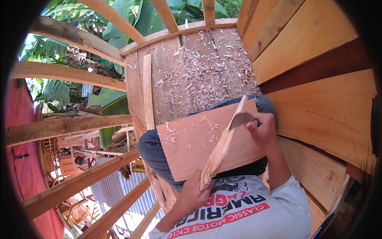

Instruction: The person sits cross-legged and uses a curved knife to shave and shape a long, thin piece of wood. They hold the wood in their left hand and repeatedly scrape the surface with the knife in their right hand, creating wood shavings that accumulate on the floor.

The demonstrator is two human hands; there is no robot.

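A long, narrow piece of carved wood (220, 153) slants over my lap, its pale surface rough with cut marks. My left hand (194, 192) is closed around its lower end. My right hand (262, 130) grips a knife (240, 119), whose broad grey blade lies against the wood near its upper end. Most of the knife's handle is hidden in my fist. Beneath them, a flat rectangular board (187, 147) rests across my thighs, with a few curled shavings on it.
Wood shavings (207, 75) cover much of the plank floor (159, 79) ahead. A narrow wooden strip (147, 91) lies on the floor's left side. Wooden rails (71, 75) line the left, with banana leaves beyond. A plank wall (318, 107) stands close on my right.
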